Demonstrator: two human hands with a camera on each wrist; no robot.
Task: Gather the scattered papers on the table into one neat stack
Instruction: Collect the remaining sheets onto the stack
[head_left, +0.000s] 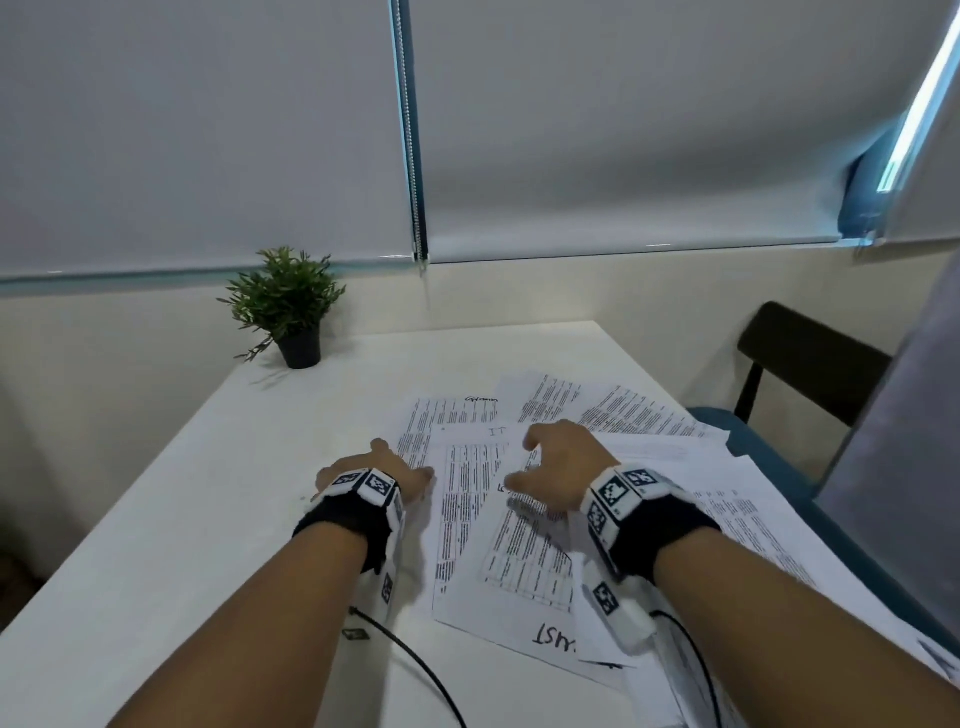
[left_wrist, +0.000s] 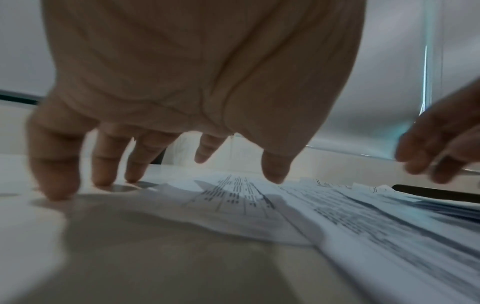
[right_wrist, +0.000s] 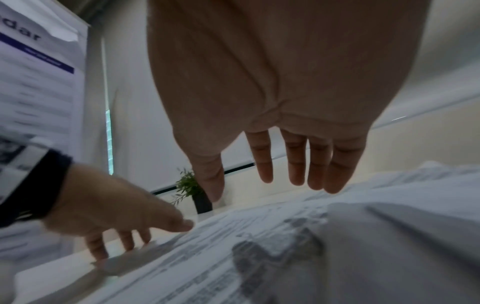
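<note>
Several printed sheets of paper (head_left: 467, 525) lie scattered and overlapping across the middle and right of the white table (head_left: 182, 493). My left hand (head_left: 395, 462) is at the left edge of the papers (left_wrist: 337, 216). In the left wrist view that hand (left_wrist: 239, 164) is spread, fingertips (left_wrist: 59, 191) touching the bare tabletop, thumb over the nearest sheet. My right hand (head_left: 540, 457) hovers just above the papers (right_wrist: 259, 257). Its fingers (right_wrist: 298, 164) hang straight and hold nothing.
A small potted plant (head_left: 285, 306) stands at the table's far left corner by the wall. A dark chair (head_left: 805, 358) sits past the right edge. A black cable (head_left: 415, 670) trails over the near table edge. Bare tabletop lies to the left of the papers.
</note>
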